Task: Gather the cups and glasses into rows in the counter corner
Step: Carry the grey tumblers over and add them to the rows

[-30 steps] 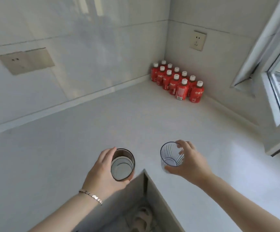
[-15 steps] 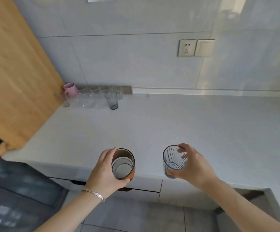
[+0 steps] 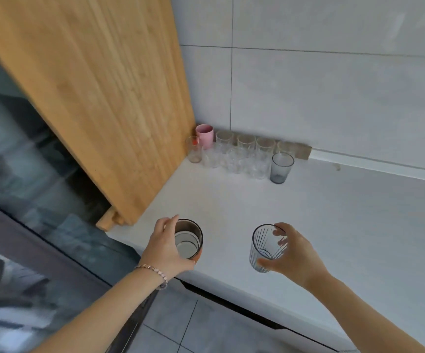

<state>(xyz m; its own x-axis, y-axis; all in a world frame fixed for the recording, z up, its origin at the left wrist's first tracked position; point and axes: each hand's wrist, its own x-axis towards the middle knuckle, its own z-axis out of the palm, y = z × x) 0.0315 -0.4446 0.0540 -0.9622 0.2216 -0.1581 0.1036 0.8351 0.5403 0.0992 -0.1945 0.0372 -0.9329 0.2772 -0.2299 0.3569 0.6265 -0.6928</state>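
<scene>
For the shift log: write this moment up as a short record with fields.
left hand: left hand holds brown-tinted glass above counter edge
right hand: right hand holds ribbed clear glass above the counter
corner rows: clear glasses in two rows against the wall
other cups: pink cup at back left; grey glass at right end of front row
left boundary: wooden panel
status: both carried glasses not yet placed
</scene>
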